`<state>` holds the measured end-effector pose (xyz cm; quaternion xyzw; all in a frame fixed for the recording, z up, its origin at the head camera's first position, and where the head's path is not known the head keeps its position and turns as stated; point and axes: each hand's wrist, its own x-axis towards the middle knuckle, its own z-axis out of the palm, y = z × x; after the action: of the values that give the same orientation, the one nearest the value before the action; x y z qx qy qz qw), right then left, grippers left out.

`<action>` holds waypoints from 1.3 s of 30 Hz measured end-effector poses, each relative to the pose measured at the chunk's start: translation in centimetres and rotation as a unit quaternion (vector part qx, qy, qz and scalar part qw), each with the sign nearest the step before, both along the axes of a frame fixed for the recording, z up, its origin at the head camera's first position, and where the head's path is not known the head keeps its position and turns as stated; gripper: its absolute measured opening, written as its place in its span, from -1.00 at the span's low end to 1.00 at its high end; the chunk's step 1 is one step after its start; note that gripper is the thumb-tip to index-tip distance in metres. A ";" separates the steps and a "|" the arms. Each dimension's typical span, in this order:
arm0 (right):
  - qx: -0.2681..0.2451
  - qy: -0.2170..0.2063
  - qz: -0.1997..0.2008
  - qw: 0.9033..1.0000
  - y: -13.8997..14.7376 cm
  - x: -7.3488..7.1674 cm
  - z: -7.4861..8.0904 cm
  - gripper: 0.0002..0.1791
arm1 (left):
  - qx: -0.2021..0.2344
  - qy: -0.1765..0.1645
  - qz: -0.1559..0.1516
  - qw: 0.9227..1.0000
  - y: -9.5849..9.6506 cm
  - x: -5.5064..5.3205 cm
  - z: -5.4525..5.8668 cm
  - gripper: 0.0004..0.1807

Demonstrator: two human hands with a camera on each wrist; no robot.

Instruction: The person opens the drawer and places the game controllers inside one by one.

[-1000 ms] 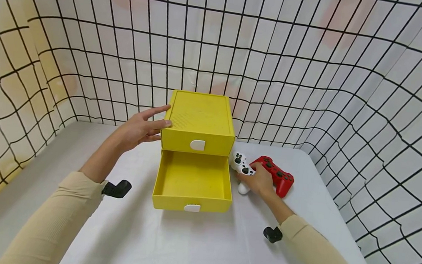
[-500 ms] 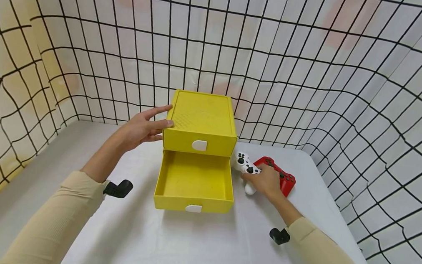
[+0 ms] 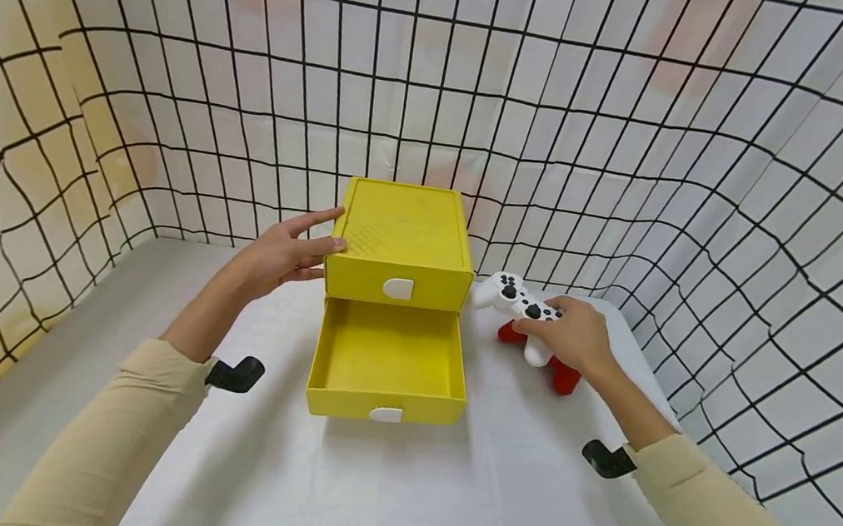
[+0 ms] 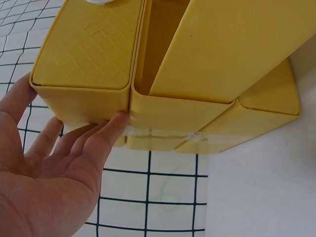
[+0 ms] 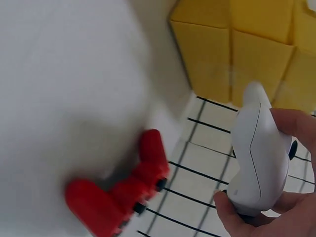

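Right fingers (image 3: 538, 330) gripping white controller (image 3: 520, 297), red controller (image 3: 565, 378) beneath, left fingers (image 3: 317, 247) touching yellow cabinet (image 3: 403, 232)

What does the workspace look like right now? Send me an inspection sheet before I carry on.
Surface: white tabletop, soft shadows near the unit.
Drawer unit: yellow drawer unit upright, pulled-out drawer under the top one.
White controller: white controller held off the surface.
Red controller: red controller lying on the surface, partly hidden in the head view.
Left hand: left hand touches the unit's left side.
Right hand: right hand grips the white controller.
Clutter: nothing seen.
Cables: nothing seen.
Surroundings: black grid against pale backing.
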<state>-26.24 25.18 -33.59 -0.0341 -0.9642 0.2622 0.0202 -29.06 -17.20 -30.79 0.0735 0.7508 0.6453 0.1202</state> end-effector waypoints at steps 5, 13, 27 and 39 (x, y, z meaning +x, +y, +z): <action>0.036 0.007 0.028 0.999 0.4 1.1 2.7 -0.25 | -0.001 -0.004 0.001 1.000 0.0 0.0 0.0 -0.15; 0.064 -0.008 0.064 0.996 0.5 3.2 6.1 -0.19 | -0.001 -0.005 0.000 1.000 -0.1 0.0 0.0 -0.16; 0.083 -0.024 0.113 0.990 -1.6 6.1 9.0 -0.27 | 0.001 -0.002 -0.003 1.000 -0.1 -0.1 0.1 -0.16; 0.044 -0.029 0.151 0.987 -4.9 6.9 8.5 -0.35 | 0.005 -0.004 0.000 1.000 0.0 0.0 0.1 -0.15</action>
<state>-19.31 20.28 -25.12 0.1053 -0.9691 0.2182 -0.0466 -29.09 -17.22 -30.73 0.0716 0.7471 0.6492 0.1235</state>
